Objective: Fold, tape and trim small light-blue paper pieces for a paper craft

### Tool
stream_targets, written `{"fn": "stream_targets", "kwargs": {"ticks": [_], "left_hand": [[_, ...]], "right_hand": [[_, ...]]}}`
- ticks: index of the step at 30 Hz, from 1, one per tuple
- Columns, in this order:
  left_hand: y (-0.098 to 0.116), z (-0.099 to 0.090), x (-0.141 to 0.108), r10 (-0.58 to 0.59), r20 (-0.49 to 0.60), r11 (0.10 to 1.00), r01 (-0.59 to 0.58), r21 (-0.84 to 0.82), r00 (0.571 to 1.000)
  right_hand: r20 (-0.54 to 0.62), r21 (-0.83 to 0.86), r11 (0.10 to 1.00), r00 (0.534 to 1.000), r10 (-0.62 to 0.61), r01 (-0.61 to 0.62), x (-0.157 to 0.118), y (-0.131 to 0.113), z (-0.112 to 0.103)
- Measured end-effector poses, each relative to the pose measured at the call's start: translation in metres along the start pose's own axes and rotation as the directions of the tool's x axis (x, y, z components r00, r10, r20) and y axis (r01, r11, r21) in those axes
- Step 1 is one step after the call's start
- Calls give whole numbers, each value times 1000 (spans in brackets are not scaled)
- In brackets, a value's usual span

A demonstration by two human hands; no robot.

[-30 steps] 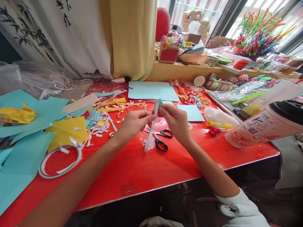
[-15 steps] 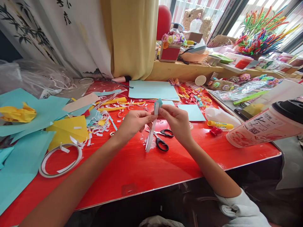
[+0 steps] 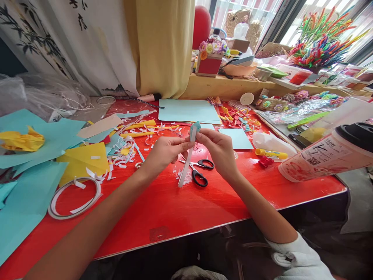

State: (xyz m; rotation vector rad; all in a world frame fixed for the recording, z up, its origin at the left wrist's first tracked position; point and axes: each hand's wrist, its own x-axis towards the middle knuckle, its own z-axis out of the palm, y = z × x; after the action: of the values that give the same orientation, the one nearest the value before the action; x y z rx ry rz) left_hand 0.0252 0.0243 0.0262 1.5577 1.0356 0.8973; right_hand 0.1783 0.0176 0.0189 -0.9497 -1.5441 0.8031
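Above the middle of the red table [image 3: 131, 229], my left hand [image 3: 163, 155] pinches a narrow white strip [image 3: 185, 169] between thumb and fingers. The strip hangs down toward the tabletop, its upper end against a small folded light-blue paper piece [image 3: 196, 128]. My right hand [image 3: 218, 151] is closed on the right side of that blue piece, fingertips close to those of my left hand. Black-handled scissors [image 3: 199, 178] lie just below and between the hands, their blades partly behind the strip.
A roll of white tape [image 3: 54, 202], yellow paper [image 3: 84, 159] and blue sheets [image 3: 35, 194] lie left. Blue paper sheets [image 3: 186, 111] lie behind the hands. To the right are a yellow glue stick [image 3: 271, 154] and a tilted cup with a black lid [image 3: 326, 155].
The hanging strip has turned slightly and looks narrower, its lower end a little further left. Both hands have barely moved and keep their hold.
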Motion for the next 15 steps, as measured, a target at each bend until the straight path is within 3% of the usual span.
{"fn": "stream_targets", "kwargs": {"ticks": [6,10,15], "left_hand": [[1,2,-2,56,-2,998,-56,15,998],[1,4,-2,65,19,997,-66,29,998],[-1,6,-2,54,30,998,-55,19,998]], "right_hand": [[47,142,988,998,49,-55,2,-3,-2],[71,145,987,995,64,-74,3,-2,-3],[1,119,992,999,42,-42,1,0,-2]]}}
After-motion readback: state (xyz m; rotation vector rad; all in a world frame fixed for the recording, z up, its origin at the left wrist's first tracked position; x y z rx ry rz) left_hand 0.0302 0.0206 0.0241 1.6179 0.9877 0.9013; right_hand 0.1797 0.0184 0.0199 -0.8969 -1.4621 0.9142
